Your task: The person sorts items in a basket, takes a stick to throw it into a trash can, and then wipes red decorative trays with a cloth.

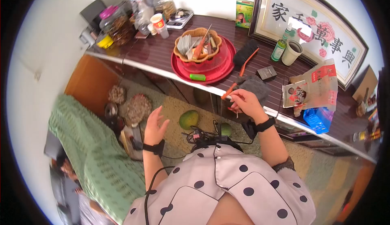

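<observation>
My left hand (155,126) is raised over the floor in front of the cabinet, fingers stretched out and holding nothing. My right hand (247,105) is at the table's front edge with thumb and fingers drawn together. Whatever they hold, if anything, is too small to make out. Just beyond those fingertips lies an orange handle-like stick (229,91). A dark grey cloth (255,87) lies bunched behind the hand. Farther back are a black-bristled brush (246,54) with an orange handle and a small black box (266,73).
A red tray (175,67) bears a wicker basket (219,42) of tools. Jars (118,24) and a scale (180,20) stand back left; a green bottle (279,50), cup (292,53), framed picture (280,18) and bags (315,89) are right. A green-draped object (89,152) is left.
</observation>
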### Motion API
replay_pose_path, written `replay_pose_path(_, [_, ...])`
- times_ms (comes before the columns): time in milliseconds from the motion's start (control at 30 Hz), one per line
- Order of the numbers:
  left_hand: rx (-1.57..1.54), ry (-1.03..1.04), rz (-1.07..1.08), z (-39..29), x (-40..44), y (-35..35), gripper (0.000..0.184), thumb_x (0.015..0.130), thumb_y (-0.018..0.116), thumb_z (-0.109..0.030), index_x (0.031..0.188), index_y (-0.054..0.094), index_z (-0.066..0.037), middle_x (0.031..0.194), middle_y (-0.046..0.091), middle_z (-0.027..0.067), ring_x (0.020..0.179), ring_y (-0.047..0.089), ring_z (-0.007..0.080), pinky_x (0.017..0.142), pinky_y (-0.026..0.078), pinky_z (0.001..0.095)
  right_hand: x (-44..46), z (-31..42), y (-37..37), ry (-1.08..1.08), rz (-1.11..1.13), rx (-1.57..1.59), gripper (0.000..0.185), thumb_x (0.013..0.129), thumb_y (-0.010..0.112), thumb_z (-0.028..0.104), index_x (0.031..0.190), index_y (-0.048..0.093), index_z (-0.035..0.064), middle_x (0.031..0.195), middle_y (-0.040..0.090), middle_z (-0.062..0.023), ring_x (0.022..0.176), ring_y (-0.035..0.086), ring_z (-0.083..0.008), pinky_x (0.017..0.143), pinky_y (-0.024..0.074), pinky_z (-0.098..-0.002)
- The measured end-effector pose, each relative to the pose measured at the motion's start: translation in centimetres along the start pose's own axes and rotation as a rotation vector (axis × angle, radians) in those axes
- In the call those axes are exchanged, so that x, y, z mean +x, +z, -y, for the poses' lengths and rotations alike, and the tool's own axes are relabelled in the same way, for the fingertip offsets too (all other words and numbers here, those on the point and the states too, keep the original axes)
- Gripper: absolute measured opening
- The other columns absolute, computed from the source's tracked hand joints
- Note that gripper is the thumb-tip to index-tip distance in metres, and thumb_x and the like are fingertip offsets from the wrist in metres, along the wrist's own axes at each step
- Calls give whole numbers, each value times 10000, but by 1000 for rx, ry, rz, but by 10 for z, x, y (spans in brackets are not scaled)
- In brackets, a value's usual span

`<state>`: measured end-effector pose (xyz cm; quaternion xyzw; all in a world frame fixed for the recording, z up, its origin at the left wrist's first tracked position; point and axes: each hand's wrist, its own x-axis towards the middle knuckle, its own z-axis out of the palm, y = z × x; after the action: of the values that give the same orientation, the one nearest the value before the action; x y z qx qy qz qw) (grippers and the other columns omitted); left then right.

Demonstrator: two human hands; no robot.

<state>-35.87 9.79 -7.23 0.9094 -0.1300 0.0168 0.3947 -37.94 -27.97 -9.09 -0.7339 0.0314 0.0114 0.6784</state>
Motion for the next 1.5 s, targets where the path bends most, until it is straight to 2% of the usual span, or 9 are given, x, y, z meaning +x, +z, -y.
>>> replay_pose_path(167, [-265,31,134,58,144,-5,552,903,643,-126,1403,422,-45,1291,527,169,991,643,200,805,539,309,57,7,38,130,-201,66,230,976,531,208,1095,595,22,861,661,-55,683,651,-101,582,506,-227])
replay_pose_path(300, [-847,-332,294,58,240,25,611,983,538,-308,1460,296,-13,1308,515,177,1010,639,252,775,565,345,88,19,52,239,-316,100,273,983,518,229,1129,578,7,872,656,-75,690,661,-121,583,523,-243])
replay_pose_path(600, [-666,-350,224,50,340,86,663,912,625,-337,1418,367,5,1065,600,135,719,628,180,490,563,298,169,23,49,268,-351,198,459,994,494,246,1359,383,-10,909,629,-149,679,673,-198,596,567,-304])
replay_pose_path(667, [-609,-284,194,47,339,89,660,908,627,-302,1420,355,14,1078,606,146,736,637,184,493,571,308,188,18,44,298,-330,178,592,997,494,275,1459,215,33,921,627,-165,680,677,-226,593,576,-316])
replay_pose_path(767, [-533,-211,167,49,339,91,641,896,619,-211,1438,338,-11,1146,606,158,832,653,200,515,591,328,207,11,46,309,-368,228,606,991,493,241,1470,187,32,925,627,-191,648,672,-240,560,572,-332])
replay_pose_path(867, [-574,-241,198,51,338,94,575,909,580,-203,1447,382,-160,1052,605,62,705,603,109,508,547,272,216,8,48,301,-301,220,581,990,477,220,1464,177,71,941,625,-197,653,678,-249,551,576,-342])
replay_pose_path(1333, [-553,-294,155,49,334,97,596,823,676,-173,1386,482,-146,1059,657,63,828,640,142,632,546,281,226,3,53,119,-390,210,519,965,480,111,1428,248,82,1094,603,-170,739,695,-241,565,600,-325])
replay_pose_path(1433, [-519,-58,94,69,342,107,571,869,651,-155,1406,461,-116,1006,638,35,764,590,83,654,502,240,226,7,54,48,-401,232,507,965,472,103,1424,257,79,1102,601,-161,749,693,-229,586,607,-324])
replay_pose_path(1500, [-424,23,28,70,347,106,580,863,655,-138,1405,455,-88,1089,646,55,907,603,101,767,497,242,224,15,55,22,-403,246,504,964,469,97,1422,259,78,1104,600,-158,746,692,-222,594,610,-322])
